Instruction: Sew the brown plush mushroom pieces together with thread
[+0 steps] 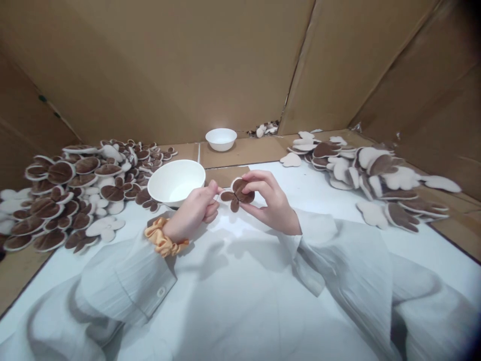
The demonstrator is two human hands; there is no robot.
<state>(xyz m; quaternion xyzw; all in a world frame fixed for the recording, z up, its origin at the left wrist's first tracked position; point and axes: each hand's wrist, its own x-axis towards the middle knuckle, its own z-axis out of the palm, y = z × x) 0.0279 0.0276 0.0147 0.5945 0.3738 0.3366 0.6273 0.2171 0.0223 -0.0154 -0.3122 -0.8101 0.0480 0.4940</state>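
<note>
Between the thumb and fingers of my right hand is a brown and white plush paw-shaped piece, its small lobes pointing left and down. A crease or seam line runs across its brown face. My left hand, with an orange scrunchie at the wrist, is closed in a pinch just left of the piece. A thin light line, perhaps thread, seems to run between that pinch and the piece, but it is too fine to be sure. A large white bowl stands behind my left hand.
A heap of brown and white plush pieces lies on the left, a looser pile on the right. A small white bowl stands at the back. Cardboard walls enclose the white tabletop. Scraps fill a back gap.
</note>
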